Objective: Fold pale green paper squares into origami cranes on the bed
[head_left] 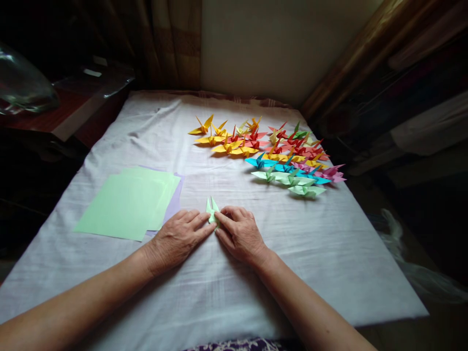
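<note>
Left grip [179, 233], right grip [239, 231] on folded paper [211, 209]; sheets [120, 202] beside, cranes [280, 157] beyond.

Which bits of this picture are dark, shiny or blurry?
In the head view, the far left and right sides are very dark; in the head view, the glassy object at upper left has bright glints; in the head view, the clear plastic at right looks smeared, while the folded green paper looks clearer.
</note>
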The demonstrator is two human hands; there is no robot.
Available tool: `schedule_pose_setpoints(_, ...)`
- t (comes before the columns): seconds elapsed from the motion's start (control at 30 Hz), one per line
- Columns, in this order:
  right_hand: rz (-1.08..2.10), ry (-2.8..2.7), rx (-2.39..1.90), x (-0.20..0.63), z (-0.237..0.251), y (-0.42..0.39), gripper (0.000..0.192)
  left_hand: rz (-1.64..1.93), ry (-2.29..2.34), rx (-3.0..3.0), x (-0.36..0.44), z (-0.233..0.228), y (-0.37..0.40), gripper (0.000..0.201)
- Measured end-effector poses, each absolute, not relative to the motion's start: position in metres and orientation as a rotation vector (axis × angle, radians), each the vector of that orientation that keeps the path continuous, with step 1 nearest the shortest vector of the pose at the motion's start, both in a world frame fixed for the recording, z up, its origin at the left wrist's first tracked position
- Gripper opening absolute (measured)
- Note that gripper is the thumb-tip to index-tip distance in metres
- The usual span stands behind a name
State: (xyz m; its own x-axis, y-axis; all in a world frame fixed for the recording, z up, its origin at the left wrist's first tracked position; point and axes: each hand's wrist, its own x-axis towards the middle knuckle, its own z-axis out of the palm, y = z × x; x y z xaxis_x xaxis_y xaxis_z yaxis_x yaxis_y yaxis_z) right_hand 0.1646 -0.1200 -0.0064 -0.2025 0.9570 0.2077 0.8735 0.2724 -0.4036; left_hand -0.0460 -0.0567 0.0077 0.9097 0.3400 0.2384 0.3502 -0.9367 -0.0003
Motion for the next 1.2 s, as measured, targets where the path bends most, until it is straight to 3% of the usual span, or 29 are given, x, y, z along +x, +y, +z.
schedule_pose_setpoints(0.4, 0.187, -2.163, -1.624, 0.164, -0.012, -0.121, 0.035, -0.106, -0.586, -3.019, -0.039, 0.014, -0.06, 0.027)
schedule_pose_setpoints(0.63, 0.131, -2.209, -1.734, 0.157, -0.007, -0.117, 0.028, -0.188, -0.532, -3.036, -0.042, 0.015, -0.054, 0.026)
schedule_pose_setpoints(0.83, 0.104, -2.214, -1.704, 0.162, -0.012, -0.124, 0.036, -0.286, -0.609, -3.033, -0.047, 0.013, -0.054, 0.03)
schedule_pose_setpoints(1.2, 0.131, -2.119, -1.692, 0.16, -0.014, -0.126, 0.032, -0.558, -1.464, -2.78, -0.028, 0.002, -0.059, 0.035)
